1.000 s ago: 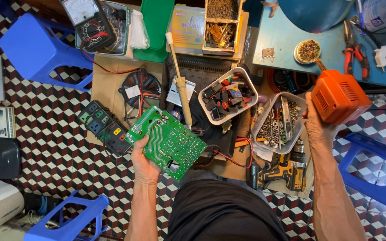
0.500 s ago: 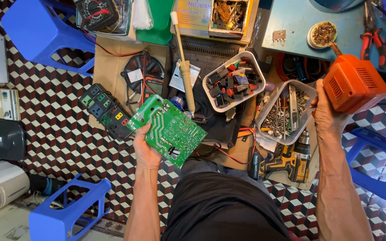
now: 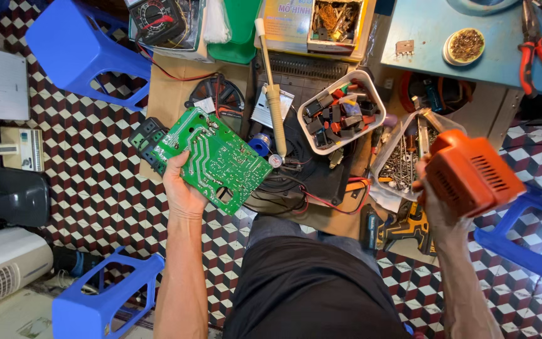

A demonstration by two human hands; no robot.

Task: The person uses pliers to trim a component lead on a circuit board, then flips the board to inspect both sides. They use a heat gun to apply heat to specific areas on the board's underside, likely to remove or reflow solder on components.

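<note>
The left hand is gripping the green circuit board by its lower edge, fingers closed on it, holding it tilted above the cardboard sheet on the tiled floor; the right hand is clamped on the orange vented housing, lifting it just beside the clear tray of screws. A white tray of small parts is lying between both hands, near the sheet's far edge; a yellow drill is resting near the right wrist.
</note>
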